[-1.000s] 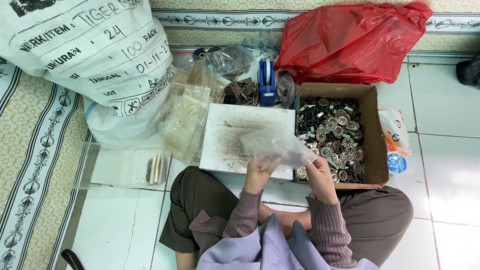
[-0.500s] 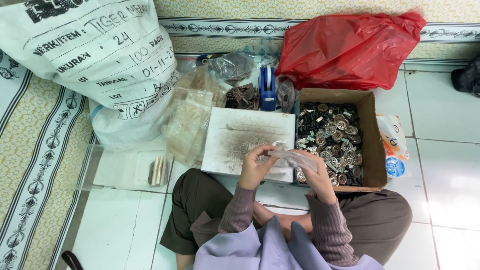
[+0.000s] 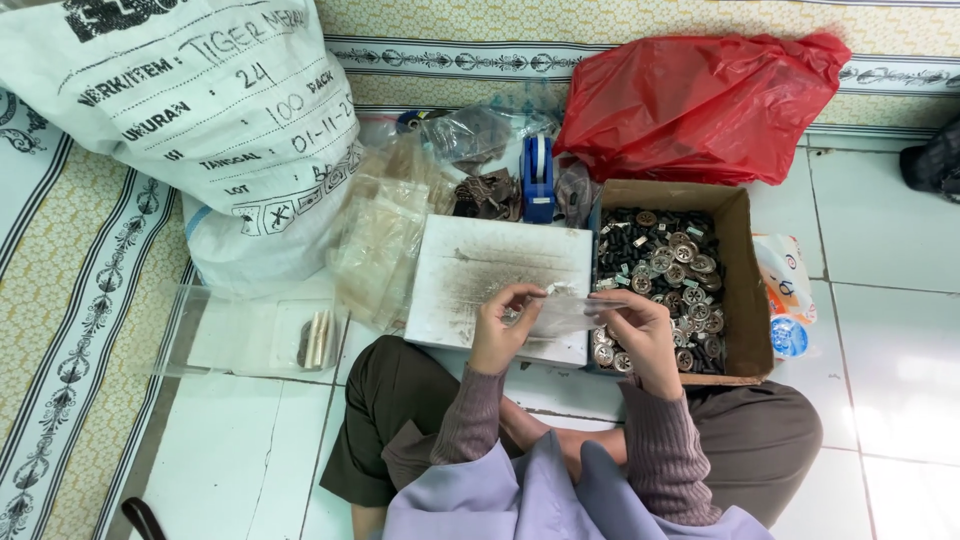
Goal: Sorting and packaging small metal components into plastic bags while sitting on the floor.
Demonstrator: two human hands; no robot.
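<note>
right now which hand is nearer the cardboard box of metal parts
Right. The right hand is over the front left corner of the cardboard box; the left hand is over the white board beside it.

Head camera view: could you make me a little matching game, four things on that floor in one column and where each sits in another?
Things:
1. red plastic bag
2. cardboard box
3. blue tape dispenser
4. big white sack

Places:
A. far left, leaning over the patterned mat
B. just beyond the white tray
C. against the wall, behind the box
D. under the right hand, full of small metal parts

Pairs: 1-C, 2-D, 3-B, 4-A
</note>
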